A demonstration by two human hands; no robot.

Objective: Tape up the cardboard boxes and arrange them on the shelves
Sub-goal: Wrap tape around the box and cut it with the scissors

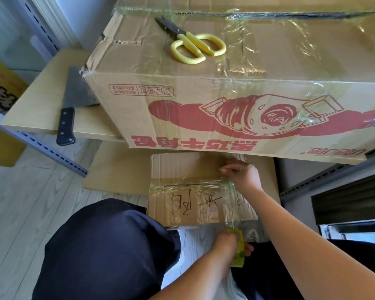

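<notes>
While small cardboard box sits on lower shelf, right hand pinches clear tape onto its top; left hand grips tape roll below box front. Large taped box on shelf above, carrying yellow scissors; cleaver beside.

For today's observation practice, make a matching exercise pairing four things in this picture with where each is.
Things:
1. scissors
2. cleaver
3. tape roll
4. small box

Places:
A. in the left hand
B. on the wooden shelf board
C. on top of the large box
D. on flat cardboard under the shelf

Pairs: 1-C, 2-B, 3-A, 4-D
</notes>
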